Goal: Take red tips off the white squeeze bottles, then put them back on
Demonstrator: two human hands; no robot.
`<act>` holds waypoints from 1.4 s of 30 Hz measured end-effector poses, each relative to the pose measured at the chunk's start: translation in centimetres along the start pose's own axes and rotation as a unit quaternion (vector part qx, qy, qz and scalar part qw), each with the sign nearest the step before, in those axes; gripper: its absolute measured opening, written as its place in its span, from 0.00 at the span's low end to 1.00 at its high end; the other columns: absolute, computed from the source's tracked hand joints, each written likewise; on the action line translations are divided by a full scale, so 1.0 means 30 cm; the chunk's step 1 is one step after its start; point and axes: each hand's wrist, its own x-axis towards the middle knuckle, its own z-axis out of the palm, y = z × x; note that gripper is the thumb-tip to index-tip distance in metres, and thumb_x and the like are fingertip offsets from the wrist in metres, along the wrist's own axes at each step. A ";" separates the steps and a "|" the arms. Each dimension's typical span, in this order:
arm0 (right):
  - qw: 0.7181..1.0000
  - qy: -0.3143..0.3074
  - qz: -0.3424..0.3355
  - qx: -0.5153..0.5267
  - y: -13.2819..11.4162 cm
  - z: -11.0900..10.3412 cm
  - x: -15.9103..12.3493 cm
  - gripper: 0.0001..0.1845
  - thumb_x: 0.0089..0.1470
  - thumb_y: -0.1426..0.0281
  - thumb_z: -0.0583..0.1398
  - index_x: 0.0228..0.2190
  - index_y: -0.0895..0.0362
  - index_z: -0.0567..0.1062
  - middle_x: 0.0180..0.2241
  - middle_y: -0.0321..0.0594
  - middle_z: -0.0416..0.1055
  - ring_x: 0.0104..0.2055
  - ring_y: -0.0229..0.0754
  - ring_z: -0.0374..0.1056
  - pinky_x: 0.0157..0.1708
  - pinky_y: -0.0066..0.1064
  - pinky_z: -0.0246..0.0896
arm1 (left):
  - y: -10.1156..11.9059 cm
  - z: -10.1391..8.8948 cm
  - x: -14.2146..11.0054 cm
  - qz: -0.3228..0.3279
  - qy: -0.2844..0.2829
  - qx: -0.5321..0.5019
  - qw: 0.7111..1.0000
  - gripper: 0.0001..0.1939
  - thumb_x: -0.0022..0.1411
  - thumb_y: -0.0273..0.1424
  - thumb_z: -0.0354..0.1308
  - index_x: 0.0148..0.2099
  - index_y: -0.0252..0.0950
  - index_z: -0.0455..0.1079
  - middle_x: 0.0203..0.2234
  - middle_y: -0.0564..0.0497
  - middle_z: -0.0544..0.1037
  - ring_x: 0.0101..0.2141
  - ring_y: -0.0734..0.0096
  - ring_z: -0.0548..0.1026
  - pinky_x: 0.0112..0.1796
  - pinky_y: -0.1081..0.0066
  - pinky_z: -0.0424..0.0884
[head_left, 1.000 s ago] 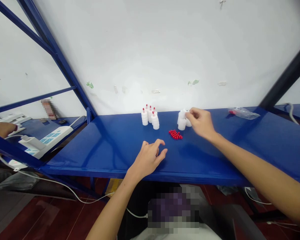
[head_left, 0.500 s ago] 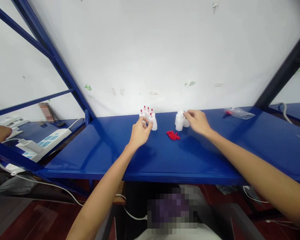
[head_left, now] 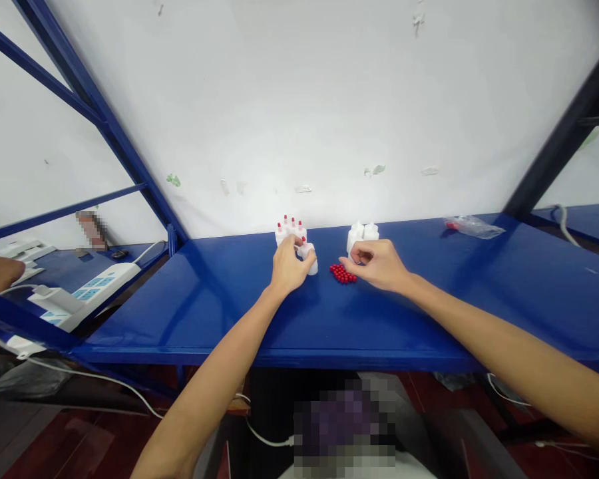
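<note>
Probably light and squeezable, the white bottle point(head_left: 312, 267) in my left hand point(head_left: 288, 267), at the bench point(head_left: 204, 299), wants a gentle body grip. My right hand point(head_left: 379, 266) curls narrowly by slippery-looking red beads point(head_left: 340, 274); whether holding one, I can't tell.

Seen from here, a workroom with blue metal shelving frames point(head_left: 130, 159) against a scuffed white wall point(head_left: 279, 100), a glossy blue worktop point(head_left: 219, 293), a white power strip point(head_left: 97, 293) with trailing cable, and dark red floor tiles point(head_left: 94, 432) below.
</note>
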 end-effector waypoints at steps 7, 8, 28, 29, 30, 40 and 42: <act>0.995 -0.088 -0.018 0.042 0.000 0.026 -0.036 0.11 0.60 0.63 0.55 0.28 0.55 0.66 0.20 0.31 0.63 0.21 0.34 0.56 0.24 0.28 0.51 | 0.065 0.008 -0.080 0.053 -0.149 -0.178 0.971 0.06 0.65 0.32 0.50 0.44 0.39 0.59 0.29 0.56 0.71 0.27 0.75 0.68 0.33 0.74 0.65; 0.993 -0.107 -0.005 0.051 0.001 0.028 -0.035 0.11 0.61 0.62 0.54 0.31 0.55 0.66 0.21 0.31 0.64 0.21 0.34 0.56 0.25 0.28 0.51 | 0.071 0.005 -0.089 0.058 -0.160 -0.176 0.969 0.06 0.66 0.33 0.49 0.44 0.38 0.60 0.28 0.57 0.70 0.26 0.75 0.67 0.32 0.74 0.64; 0.975 -0.220 -0.017 0.035 -0.039 0.014 -0.019 0.21 0.67 0.59 0.44 0.25 0.54 0.61 0.26 0.36 0.64 0.28 0.38 0.58 0.32 0.31 0.54 | 0.074 -0.022 -0.074 0.252 -0.235 0.124 0.931 0.08 0.67 0.34 0.49 0.43 0.38 0.67 0.36 0.48 0.76 0.34 0.66 0.75 0.35 0.71 0.66; 0.977 -0.207 0.004 0.056 -0.038 0.014 -0.016 0.22 0.67 0.57 0.44 0.24 0.54 0.60 0.24 0.35 0.62 0.27 0.38 0.57 0.31 0.31 0.53 | 0.070 -0.025 -0.068 0.248 -0.218 0.134 0.934 0.10 0.67 0.34 0.48 0.45 0.38 0.68 0.37 0.47 0.76 0.35 0.66 0.75 0.35 0.71 0.66; 0.979 -0.188 0.025 0.072 -0.034 0.011 -0.013 0.23 0.67 0.56 0.44 0.23 0.54 0.59 0.22 0.34 0.60 0.25 0.37 0.56 0.29 0.31 0.53 | 0.062 -0.030 -0.062 0.240 -0.196 0.138 0.941 0.11 0.67 0.33 0.48 0.47 0.38 0.68 0.39 0.47 0.76 0.36 0.66 0.75 0.36 0.71 0.66; 0.935 -0.309 0.094 -0.144 0.095 -0.088 -0.008 0.17 0.65 0.58 0.46 0.35 0.53 0.69 0.32 0.42 0.73 0.33 0.46 0.67 0.34 0.34 0.56 | -0.020 -0.057 -0.029 0.107 -0.156 0.060 0.980 0.13 0.65 0.39 0.52 0.46 0.37 0.68 0.29 0.52 0.76 0.27 0.68 0.72 0.32 0.71 0.64; 0.917 -0.353 0.092 -0.161 0.106 -0.094 -0.012 0.17 0.65 0.59 0.45 0.38 0.53 0.68 0.34 0.42 0.73 0.34 0.46 0.68 0.34 0.34 0.56 | -0.024 -0.039 -0.028 0.109 -0.172 0.050 0.978 0.12 0.64 0.40 0.53 0.40 0.37 0.70 0.28 0.52 0.76 0.27 0.70 0.71 0.31 0.71 0.62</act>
